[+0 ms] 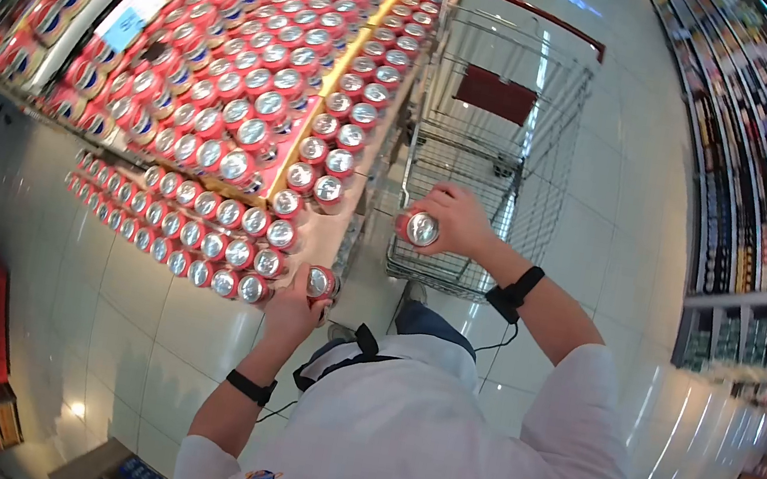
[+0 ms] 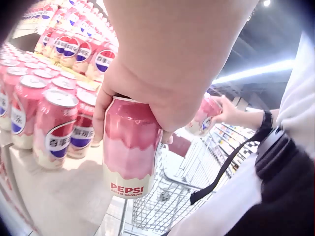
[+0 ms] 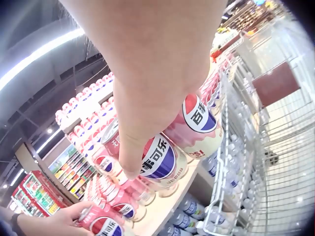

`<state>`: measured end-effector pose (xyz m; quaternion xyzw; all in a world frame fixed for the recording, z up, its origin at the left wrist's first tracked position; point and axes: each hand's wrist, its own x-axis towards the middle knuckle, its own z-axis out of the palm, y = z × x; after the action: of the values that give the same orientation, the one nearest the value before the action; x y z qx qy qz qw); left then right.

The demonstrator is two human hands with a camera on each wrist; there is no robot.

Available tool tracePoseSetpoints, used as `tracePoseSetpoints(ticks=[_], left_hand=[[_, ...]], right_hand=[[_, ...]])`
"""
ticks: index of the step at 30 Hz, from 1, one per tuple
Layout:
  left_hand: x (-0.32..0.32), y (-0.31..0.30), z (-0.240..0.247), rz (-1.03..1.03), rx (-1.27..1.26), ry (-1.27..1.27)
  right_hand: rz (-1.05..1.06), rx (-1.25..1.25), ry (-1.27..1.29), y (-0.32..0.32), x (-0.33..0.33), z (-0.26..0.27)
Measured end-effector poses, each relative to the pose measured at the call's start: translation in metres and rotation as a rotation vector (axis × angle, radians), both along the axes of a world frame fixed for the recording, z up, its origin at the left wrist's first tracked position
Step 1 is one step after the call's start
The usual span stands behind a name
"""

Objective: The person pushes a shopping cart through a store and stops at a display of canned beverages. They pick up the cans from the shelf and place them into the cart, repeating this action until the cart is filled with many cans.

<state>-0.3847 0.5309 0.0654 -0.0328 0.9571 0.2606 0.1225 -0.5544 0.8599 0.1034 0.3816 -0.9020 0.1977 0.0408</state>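
First can (image 1: 323, 282), pink-and-cream, silver top: left hand (image 1: 293, 314) grips it at shelf (image 2: 64, 196) corner, just left of cart (image 1: 546, 145). Second can (image 1: 421, 229), alike: right hand (image 1: 460, 220) grips it above cart's near rim. Bare floor (image 1: 629, 230) right of cart.

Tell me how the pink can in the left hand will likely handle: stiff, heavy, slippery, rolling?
The can looks metal and, held beside a shop display, is probably full: stiff, weighty for its size. Its glossy wall may be slippery, though the left hand curls its fingers round the top. Round, it would likely roll if laid sideways.
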Motion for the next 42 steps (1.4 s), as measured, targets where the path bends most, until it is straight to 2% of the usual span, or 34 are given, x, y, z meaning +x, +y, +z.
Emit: tracePoseSetpoints(ticks=[4,7,9,12,14,16,18,21,23,26,27,30,32,34,36,38,40,42], left_hand=[[-0.045,0.04,0.057,-0.199,-0.049,0.107],[-0.095,0.088,0.099,-0.294,-0.017,0.036],[-0.139,0.127,0.113,-0.337,0.059,-0.079],[-0.212,0.195,0.099,-0.457,-0.027,-0.13],[-0.261,0.236,0.058,-0.484,-0.039,-0.082],[-0.316,0.283,0.028,-0.493,-0.13,-0.221],[-0.368,0.312,-0.03,-0.524,-0.165,-0.227],[-0.431,0.348,-0.097,-0.483,-0.171,-0.372],[-0.463,0.359,-0.157,-0.487,-0.174,-0.39],[-0.492,0.377,-0.223,-0.479,-0.194,-0.441],[-0.501,0.379,-0.244,-0.54,-0.184,-0.449],[-0.517,0.385,-0.306,-0.599,-0.144,-0.506],[-0.524,0.386,-0.344,-0.665,-0.021,-0.519],[-0.533,0.391,-0.365,-0.631,0.143,-0.631],[-0.542,0.393,-0.381,-0.569,0.371,-0.672],[-0.545,0.395,-0.403,-0.609,0.363,-0.602],[-0.553,0.398,-0.403,-0.667,0.402,-0.663],[-0.557,0.399,-0.41,-0.61,0.38,-0.672]], right_hand=[[-0.146,0.112,0.084,0.064,-0.007,-0.007],[-0.21,0.177,0.041,0.109,-0.026,-0.025],[-0.23,0.199,0.024,0.134,-0.048,-0.043],[-0.24,0.249,-0.06,0.168,-0.089,-0.076],[-0.28,0.348,-0.158,0.187,-0.121,-0.104],[-0.292,0.335,-0.186,0.205,-0.155,-0.143],[-0.336,0.439,-0.259,0.22,-0.187,-0.176],[-0.437,0.493,-0.326,0.237,-0.225,-0.221],[-0.509,0.496,-0.387,0.246,-0.246,-0.247],[-0.567,0.556,-0.524,0.261,-0.278,-0.284],[-0.569,0.608,-0.595,0.266,-0.289,-0.296],[-0.619,0.665,-0.597,0.275,-0.311,-0.324],[-0.63,0.664,-0.701,0.281,-0.331,-0.34],[-0.681,0.654,-0.87,0.285,-0.346,-0.359],[-0.693,0.65,-0.886,0.286,-0.354,-0.377],[-0.83,0.525,-0.928,0.291,-0.36,-0.398],[-0.782,0.493,-0.948,0.297,-0.369,-0.41],[-0.784,0.476,-1.025,0.301,-0.376,-0.404]])
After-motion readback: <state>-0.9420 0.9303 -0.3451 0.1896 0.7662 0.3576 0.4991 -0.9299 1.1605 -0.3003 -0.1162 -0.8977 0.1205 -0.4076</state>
